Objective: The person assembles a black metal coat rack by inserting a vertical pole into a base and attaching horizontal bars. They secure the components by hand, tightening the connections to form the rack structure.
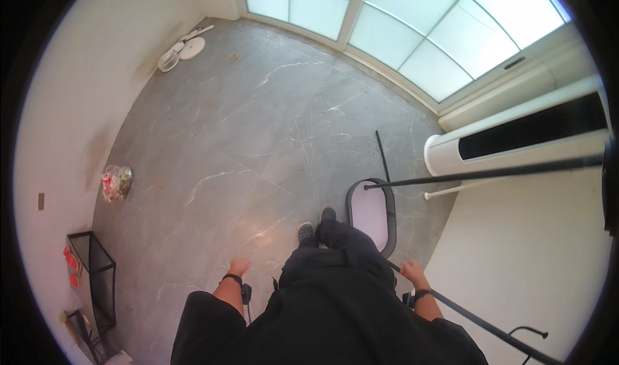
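The grey floor (258,126) looks bare and mostly clean (a bag (117,182) lies by the wall). A pole (477,320) sits gripped in the right hand (412,271); the left hand (238,266) hangs loosely closed, empty.

a clear plastic bag (117,182) lies by the left wall, a black wire basket (95,275) stands near it, white round dishes (182,51) sit in the far corner, a tall white cylinder unit (516,143) stands right
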{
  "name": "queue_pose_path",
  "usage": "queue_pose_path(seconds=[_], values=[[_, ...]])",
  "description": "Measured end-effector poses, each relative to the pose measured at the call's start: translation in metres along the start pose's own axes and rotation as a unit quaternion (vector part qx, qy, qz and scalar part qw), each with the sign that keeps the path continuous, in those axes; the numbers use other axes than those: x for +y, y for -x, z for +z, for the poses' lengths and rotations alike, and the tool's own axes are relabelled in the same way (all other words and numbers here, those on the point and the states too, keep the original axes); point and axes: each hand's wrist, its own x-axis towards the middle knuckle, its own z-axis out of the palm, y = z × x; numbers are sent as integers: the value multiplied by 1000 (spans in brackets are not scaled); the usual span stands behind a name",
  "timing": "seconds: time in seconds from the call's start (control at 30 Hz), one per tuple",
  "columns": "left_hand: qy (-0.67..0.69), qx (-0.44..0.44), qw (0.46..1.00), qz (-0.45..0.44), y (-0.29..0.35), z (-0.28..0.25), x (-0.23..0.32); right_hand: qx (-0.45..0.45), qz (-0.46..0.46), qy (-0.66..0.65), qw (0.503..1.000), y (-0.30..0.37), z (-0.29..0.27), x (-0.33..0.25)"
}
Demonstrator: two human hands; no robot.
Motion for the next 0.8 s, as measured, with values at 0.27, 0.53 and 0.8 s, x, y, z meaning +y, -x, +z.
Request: queue_pose_path(seconds=[0.27, 0.53, 0.8], values=[[196, 46, 979, 29, -45, -71, 241, -11, -211, 140, 967, -140, 20, -264], [-291, 89, 923, 236, -65, -220, 438, -141, -387, 343, 844, -227, 74, -448], [-208, 258, 693, 640, -84, -339, 668, -494, -517, 234, 658, -91, 68, -731]])
